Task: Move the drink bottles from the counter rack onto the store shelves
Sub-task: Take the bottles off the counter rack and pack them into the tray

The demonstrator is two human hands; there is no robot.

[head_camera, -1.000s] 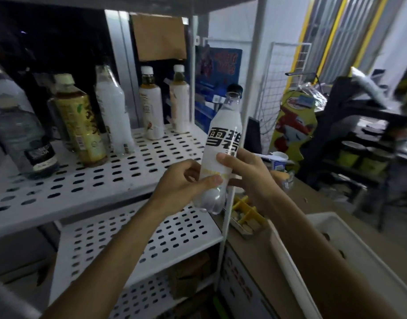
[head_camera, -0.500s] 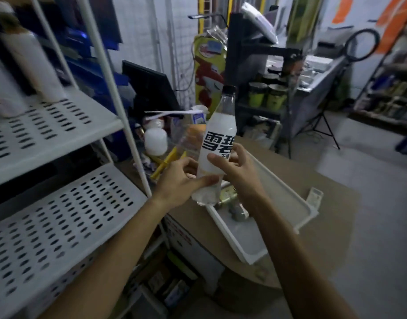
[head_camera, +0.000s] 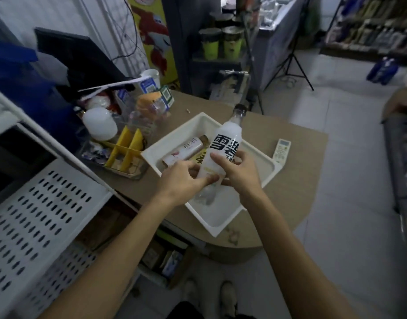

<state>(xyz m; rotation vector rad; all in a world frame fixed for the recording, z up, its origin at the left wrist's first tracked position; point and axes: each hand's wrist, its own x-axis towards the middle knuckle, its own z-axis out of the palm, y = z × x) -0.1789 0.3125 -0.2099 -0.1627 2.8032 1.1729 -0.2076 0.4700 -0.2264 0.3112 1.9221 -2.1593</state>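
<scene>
sprite bottle held in both hands over the counter tray

sprite bottle (head_camera: 221, 153), white label with big black chinese characters and a dark cap, is sitting tilted in the air, cap pointing up and away, base hanging low over the white tray (head_camera: 251, 199). left hand (head_camera: 183, 180) is wrapping the lower body from the left, thumb lying across the front near the base. right hand (head_camera: 236, 172) is gripping from the right, index finger pressing on the label. both hands are clamped on the same bottle, fingertips nearly meeting. the bottle's clear bottom is showing below the hands, and i cannot tell whether it is touching the tray floor.

tray is resting on the brown counter (head_camera: 297, 171), set at an angle. two more bottles are lying on their sides in its far-left part: a pale tea-style bottle (head_camera: 186, 149) with a tan cap, and a yellow-label bottle (head_camera: 199, 157) mostly hidden behind the hands.

remote control (head_camera: 282, 150) is lying on the counter just beside the tray's right corner. yellow divider box (head_camera: 126, 149) is sitting left of the tray, with a white bulb-shaped object (head_camera: 100, 123) behind it.

white perforated shelf (head_camera: 41, 217) is standing at the left edge of the view, well apart from the bottle. the part in view is holding no bottles.
</scene>
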